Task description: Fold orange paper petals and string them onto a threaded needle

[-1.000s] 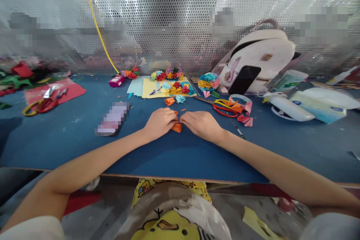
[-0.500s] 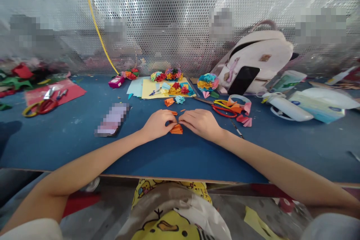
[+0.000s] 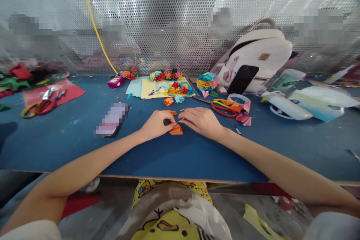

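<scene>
Near the middle of the blue table, my left hand (image 3: 158, 124) pinches one end of a thin, light strand (image 3: 180, 120). My right hand (image 3: 203, 120) is closed at the strand's other end, its fingertips a short way to the right. Just below the fingertips lies a folded orange paper piece (image 3: 176, 130). Behind my left fingers a smaller orange piece (image 3: 172, 112) shows in part. Farther back are a crumpled orange piece (image 3: 168, 101) and a light blue one (image 3: 179, 99).
A phone (image 3: 111, 119) lies left of my hands. Scissors (image 3: 225, 108) and pink paper scraps (image 3: 244, 119) are at the right. Paper flowers (image 3: 207, 81) and yellow sheets (image 3: 146, 89) lie behind. A white backpack (image 3: 257, 58) stands at the back right.
My fingertips have moved slightly apart, and the thin strand between them now shows more clearly. The whole view has shifted a little.
</scene>
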`<control>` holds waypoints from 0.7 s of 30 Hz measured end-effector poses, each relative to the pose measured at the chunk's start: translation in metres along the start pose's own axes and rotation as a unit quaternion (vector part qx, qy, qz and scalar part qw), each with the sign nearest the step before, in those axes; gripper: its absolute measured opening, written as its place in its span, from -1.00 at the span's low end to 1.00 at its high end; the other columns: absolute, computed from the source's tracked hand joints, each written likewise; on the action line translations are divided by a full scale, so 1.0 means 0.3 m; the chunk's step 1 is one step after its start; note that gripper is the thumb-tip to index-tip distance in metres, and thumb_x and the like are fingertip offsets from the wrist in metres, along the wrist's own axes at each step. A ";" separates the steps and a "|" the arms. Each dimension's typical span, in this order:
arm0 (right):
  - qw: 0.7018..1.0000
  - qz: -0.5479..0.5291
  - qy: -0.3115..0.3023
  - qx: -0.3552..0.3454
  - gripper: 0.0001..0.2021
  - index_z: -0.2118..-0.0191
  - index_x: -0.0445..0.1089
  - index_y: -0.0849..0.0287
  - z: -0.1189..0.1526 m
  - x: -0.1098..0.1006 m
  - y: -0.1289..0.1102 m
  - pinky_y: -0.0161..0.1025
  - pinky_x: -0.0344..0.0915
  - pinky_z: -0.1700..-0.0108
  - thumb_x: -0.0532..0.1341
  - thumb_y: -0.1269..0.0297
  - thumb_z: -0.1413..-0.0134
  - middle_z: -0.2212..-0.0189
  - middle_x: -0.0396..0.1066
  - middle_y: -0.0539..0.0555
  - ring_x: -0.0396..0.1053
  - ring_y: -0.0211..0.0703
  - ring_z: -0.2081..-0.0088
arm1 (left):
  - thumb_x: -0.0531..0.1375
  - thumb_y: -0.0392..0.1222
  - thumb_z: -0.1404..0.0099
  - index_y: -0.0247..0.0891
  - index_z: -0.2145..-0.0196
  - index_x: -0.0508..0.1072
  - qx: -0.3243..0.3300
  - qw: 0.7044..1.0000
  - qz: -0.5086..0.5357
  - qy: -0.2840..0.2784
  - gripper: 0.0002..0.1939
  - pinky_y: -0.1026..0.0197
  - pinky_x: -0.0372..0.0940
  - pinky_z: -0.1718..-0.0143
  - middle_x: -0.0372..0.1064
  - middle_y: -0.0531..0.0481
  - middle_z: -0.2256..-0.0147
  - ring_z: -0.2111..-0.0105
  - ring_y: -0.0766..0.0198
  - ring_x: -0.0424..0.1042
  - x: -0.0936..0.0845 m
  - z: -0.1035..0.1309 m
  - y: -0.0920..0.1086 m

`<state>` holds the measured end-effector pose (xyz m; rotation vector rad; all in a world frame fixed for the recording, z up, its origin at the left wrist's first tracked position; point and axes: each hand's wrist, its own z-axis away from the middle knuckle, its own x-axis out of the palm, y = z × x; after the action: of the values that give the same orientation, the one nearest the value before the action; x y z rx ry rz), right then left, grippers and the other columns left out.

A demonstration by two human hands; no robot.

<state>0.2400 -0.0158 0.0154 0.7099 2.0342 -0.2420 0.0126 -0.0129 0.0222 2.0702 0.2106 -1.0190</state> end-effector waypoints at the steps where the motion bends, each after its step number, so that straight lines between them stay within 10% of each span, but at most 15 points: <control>1: 1.000 -0.005 0.003 0.002 -0.73 0.16 0.44 0.18 0.000 -0.001 0.001 -0.22 0.23 0.27 0.04 0.20 -0.47 0.29 0.56 0.11 0.49 -0.12 0.28 | 0.25 -0.42 -0.22 -0.30 0.47 0.56 -0.006 1.000 0.008 -0.001 -0.85 0.23 0.33 0.25 0.54 0.00 0.43 0.38 0.27 0.48 -0.001 0.001 0.001; 21: 0.997 -0.081 0.003 -0.008 -0.70 0.24 0.47 0.15 0.012 0.002 0.002 -0.24 0.27 0.24 0.04 0.23 -0.47 0.33 0.57 0.07 0.47 -0.16 0.34 | 0.25 -0.31 -0.19 -0.36 0.48 0.51 -0.111 0.979 0.158 -0.060 -0.89 0.35 0.21 0.49 0.47 0.02 0.53 0.56 0.38 0.37 0.029 -0.001 -0.041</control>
<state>0.2427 -0.0164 0.0131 0.5372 2.0986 -0.3168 0.0129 -0.0060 0.0087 1.7646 -0.0653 -0.8783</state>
